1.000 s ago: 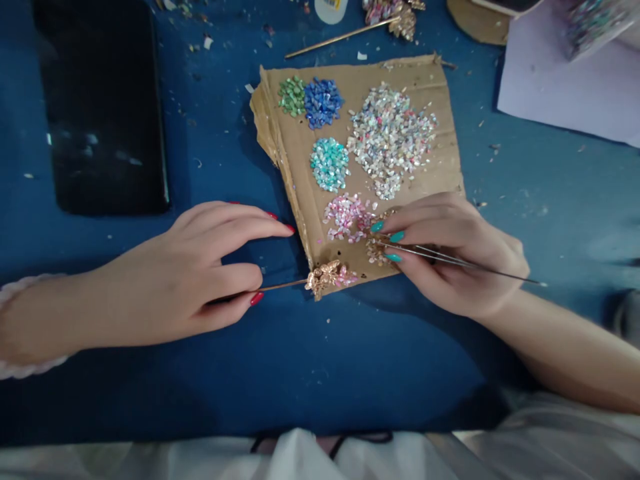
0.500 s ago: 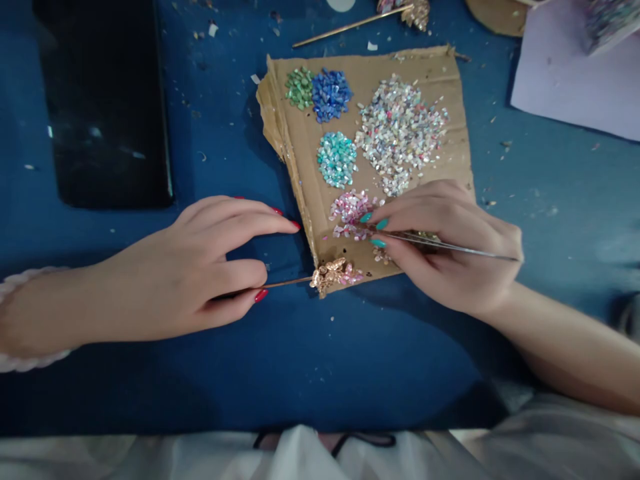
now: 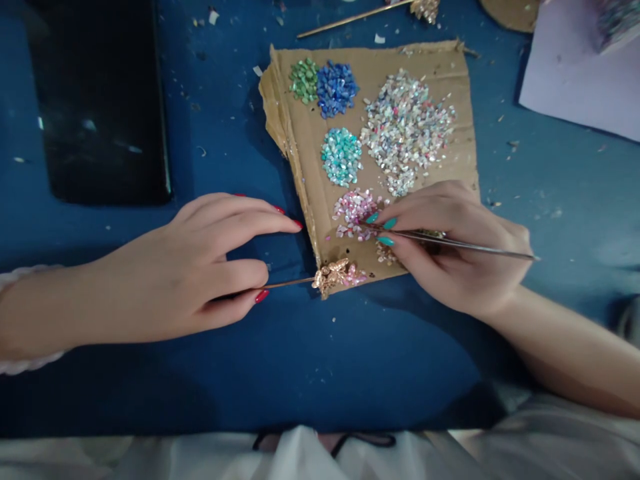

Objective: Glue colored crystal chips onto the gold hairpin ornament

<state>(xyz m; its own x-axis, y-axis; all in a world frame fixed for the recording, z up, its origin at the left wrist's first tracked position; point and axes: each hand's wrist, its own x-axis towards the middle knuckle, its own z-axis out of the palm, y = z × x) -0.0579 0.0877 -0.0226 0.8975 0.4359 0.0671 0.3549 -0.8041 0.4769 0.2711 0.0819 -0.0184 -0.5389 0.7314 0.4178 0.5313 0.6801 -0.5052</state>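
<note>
Chip piles (image 3: 407, 123) on cardboard (image 3: 440, 67)

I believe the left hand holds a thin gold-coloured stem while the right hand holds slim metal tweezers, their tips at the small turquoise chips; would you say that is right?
Only the chips' colour is wrong: in the head view, the right hand holds the slim metal tweezers with their tips at the small pink chips, while the left hand holds the thin gold-coloured stem.

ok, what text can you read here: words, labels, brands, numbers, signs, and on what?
None readable.
Dark tablet-like slab: only glare spots.
Cardboard: no print visible.
Purple sheet: no print visible.
Packet at the upper right: cut off and blurred, can't tell if it bears text.
</note>
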